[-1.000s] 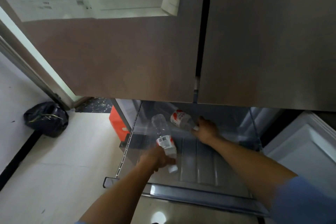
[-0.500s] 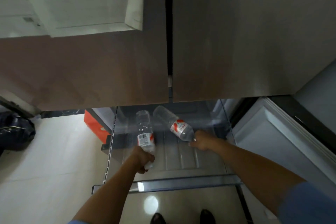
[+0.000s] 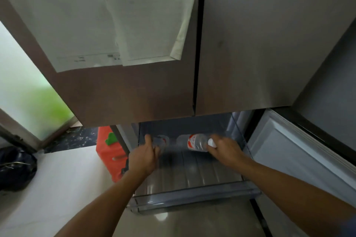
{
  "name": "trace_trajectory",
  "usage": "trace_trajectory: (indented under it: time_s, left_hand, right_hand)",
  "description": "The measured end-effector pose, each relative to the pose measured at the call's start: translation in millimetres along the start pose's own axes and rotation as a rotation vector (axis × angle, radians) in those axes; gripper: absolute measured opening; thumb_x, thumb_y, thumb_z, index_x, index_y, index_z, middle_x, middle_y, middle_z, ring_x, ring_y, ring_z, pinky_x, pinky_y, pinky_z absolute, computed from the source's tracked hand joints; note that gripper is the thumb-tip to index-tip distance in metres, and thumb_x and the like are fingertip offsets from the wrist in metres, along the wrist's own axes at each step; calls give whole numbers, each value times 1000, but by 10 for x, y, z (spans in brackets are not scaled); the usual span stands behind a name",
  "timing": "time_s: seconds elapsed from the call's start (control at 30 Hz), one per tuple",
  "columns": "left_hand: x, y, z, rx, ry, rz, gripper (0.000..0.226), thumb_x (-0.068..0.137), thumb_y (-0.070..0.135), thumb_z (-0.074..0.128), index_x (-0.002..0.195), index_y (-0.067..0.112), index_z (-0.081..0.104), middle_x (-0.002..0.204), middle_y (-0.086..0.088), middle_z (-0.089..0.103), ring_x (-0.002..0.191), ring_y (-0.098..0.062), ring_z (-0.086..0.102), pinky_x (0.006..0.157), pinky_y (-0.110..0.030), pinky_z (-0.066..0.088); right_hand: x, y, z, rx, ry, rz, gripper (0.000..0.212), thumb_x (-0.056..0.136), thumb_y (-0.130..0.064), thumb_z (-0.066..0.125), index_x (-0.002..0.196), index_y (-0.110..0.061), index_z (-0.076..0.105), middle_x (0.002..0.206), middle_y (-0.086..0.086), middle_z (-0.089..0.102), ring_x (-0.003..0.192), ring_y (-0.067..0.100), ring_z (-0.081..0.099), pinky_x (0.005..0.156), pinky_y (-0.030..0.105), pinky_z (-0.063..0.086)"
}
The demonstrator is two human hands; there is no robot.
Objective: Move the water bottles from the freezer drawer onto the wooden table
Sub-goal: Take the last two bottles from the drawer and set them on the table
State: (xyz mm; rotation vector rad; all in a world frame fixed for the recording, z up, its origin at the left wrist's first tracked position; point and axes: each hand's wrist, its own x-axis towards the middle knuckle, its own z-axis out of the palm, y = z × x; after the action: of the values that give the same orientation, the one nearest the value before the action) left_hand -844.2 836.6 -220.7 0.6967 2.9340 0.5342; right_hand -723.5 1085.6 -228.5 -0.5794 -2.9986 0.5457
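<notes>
The clear freezer drawer (image 3: 192,197) is pulled out below the fridge doors. Both hands reach into its back part. My left hand (image 3: 145,155) grips a blurred clear water bottle (image 3: 162,141), with the thumb on the bottle's left side; the hand hides most of it. A second water bottle (image 3: 193,142) with a red and white label lies sideways, white cap to the right. My right hand (image 3: 225,152) holds it at the cap end, fingers curled round the neck.
Closed brown fridge doors (image 3: 250,44) with taped papers (image 3: 115,15) hang over the drawer's back. An open white freezer door (image 3: 308,159) stands at the right. An orange-red box (image 3: 109,154) and a black bag (image 3: 15,167) sit on the pale floor at the left.
The view has swung up and right. Both hands sit deeper towards the drawer's back. The right bottle now lies sideways instead of pointing away; the left bottle is lower and mostly hidden.
</notes>
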Motion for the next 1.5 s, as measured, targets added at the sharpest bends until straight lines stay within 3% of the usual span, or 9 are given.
trace_trajectory:
  time_s: [0.2,0.4,0.53,0.77,0.87,1.0,1.2,1.3,1.5]
  left_hand:
    - [-35,29,-310,59,100,111,34,97,44,36,106,12,42,83,-14,67,77,-36,65,69,-43,53]
    - [-401,67,-761,136,290,154,32,97,47,37,103,17,46,78,-8,67,71,-29,63,64,-35,49]
    - [-900,168,-1212,153,447,90,30,95,45,44,102,16,50,82,-12,66,74,-34,63,59,-32,32]
    - [-2268,0,-1643,125,622,-185,32,94,44,47,97,13,54,74,-17,66,71,-39,61,58,-38,41]
    - [-2887,-257,-1631,208,523,-328,36,94,49,40,99,16,51,81,-12,66,77,-35,61,65,-39,48]
    - [-3793,-639,-1514,233,376,-498,33,93,51,40,98,21,51,89,-7,66,77,-26,60,69,-38,52]
    - [-5429,-1181,-1522,245,350,-757,35,95,51,36,107,21,48,91,-2,64,75,-17,57,62,-30,45]
    - [-6222,-1412,-1622,237,396,-866,33,95,50,38,109,22,47,92,-1,64,74,-15,54,61,-27,42]
    - [-7817,-1966,-1855,223,473,-1060,25,93,51,41,94,27,47,84,5,61,71,-14,57,65,-31,49]
  right_hand:
    - [-70,-349,-338,-45,151,-164,53,79,-56,34,100,-14,57,93,8,67,80,32,64,62,34,42]
    - [-231,-506,-778,-175,241,-204,38,90,-54,49,103,-19,56,99,6,69,90,30,63,71,34,39]
    - [-393,-753,-1050,-167,365,-365,41,88,-56,44,97,-18,57,86,6,68,70,25,58,62,30,31]
    - [-992,-1366,-1114,60,527,-627,47,81,-56,39,79,-15,60,61,2,62,47,17,42,49,21,25]
    - [-1347,-1719,-944,123,461,-723,51,81,-58,38,82,-13,62,63,2,63,49,17,48,46,17,27]
    - [-1861,-2233,-535,133,270,-892,45,84,-60,45,89,-19,63,73,2,68,55,19,60,53,31,54]
    - [-2848,-3190,58,15,47,-1188,46,87,-60,43,98,-18,61,83,4,70,67,21,63,59,30,49]
    - [-3455,-3802,290,9,-2,-1329,58,83,-66,34,104,-19,61,94,3,72,75,22,63,60,24,33]
    - [-4752,-5069,818,62,-63,-1473,37,90,-57,49,97,-21,58,91,-1,68,67,12,51,51,13,23]
